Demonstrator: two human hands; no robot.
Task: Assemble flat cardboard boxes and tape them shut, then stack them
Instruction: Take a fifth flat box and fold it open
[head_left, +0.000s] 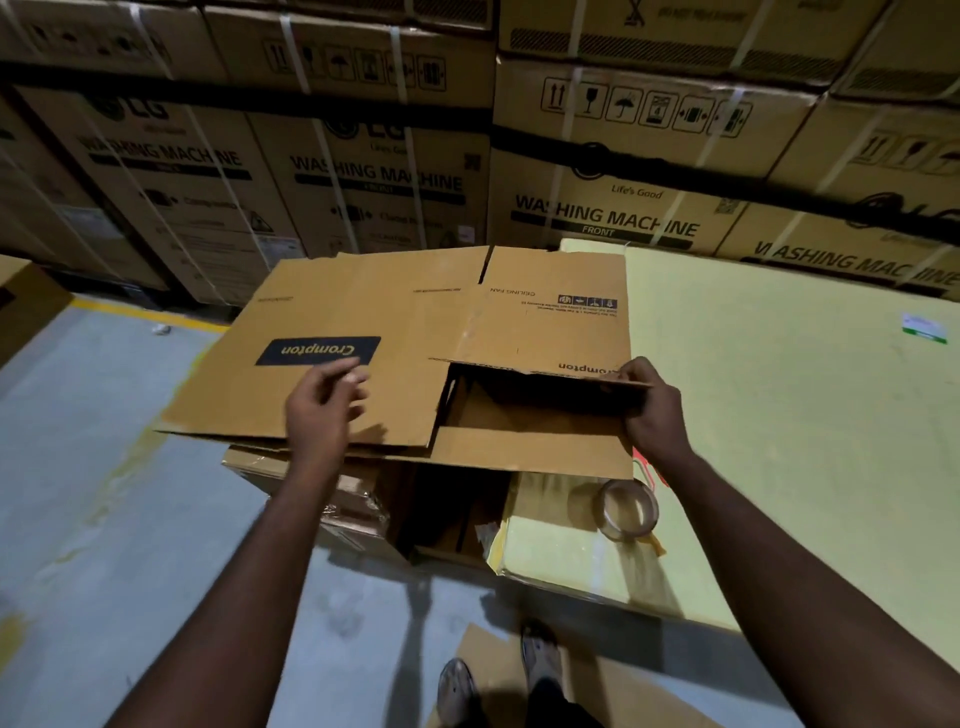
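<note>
Box (395, 332) of plain brown corrugated board, still mostly flat, bears a dark blue label (318, 351) reading "Crompton" in gold, upside down from this view. Smaller upside-down print on its far panel reads "CEILING FAN", next to a row of handling symbols, and "Crompton" shows again on the raised flap (540, 371). The box lies across a lower carton (332, 499) wrapped partly in clear film and onto a pale yellow sheet (779, 415).

The right hand (652, 410) pinches the right end of the flap, thumb on top, lifting it so a dark hollow opens beneath. The left hand (319, 410) is over the box just below the label, fingers loosely bent and blurred, holding nothing; whether it touches the board cannot be told.

A roll of clear tape (626, 509) lies on the sheet near the box's front right corner. Behind stand strapped cartons (597, 208) printed "LG", "Life's Good", "WASHING MACHINE" and "FRONT". Shoes (457, 691) stand on the grey floor (104, 467).
</note>
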